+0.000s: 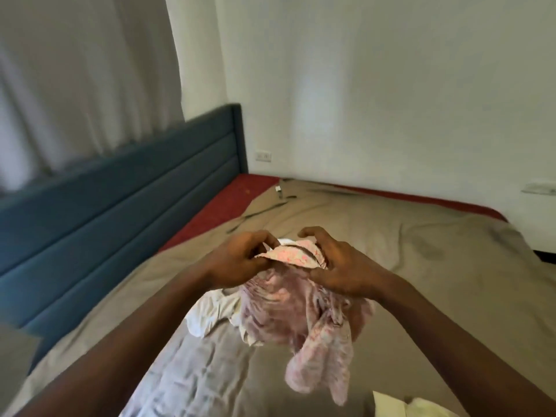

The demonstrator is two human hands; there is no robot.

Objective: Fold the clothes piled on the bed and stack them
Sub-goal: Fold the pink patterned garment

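Against one white wall (391,85) and one grey curtain (75,70), one bed (436,266) fills the view, its tan sheet (346,212) stopping short of a red mattress (228,203) strip along one blue headboard (105,200). One pink garment (288,305) is up over mid-bed, its body hanging. Two hands on it: left hand (240,263) and right hand (340,266) both pinch its top edge, fingers curled on the fabric. One white garment (210,311) lies crumpled beneath, one white cloth (400,406) at the near edge. Two sockets (263,155) on the wall.
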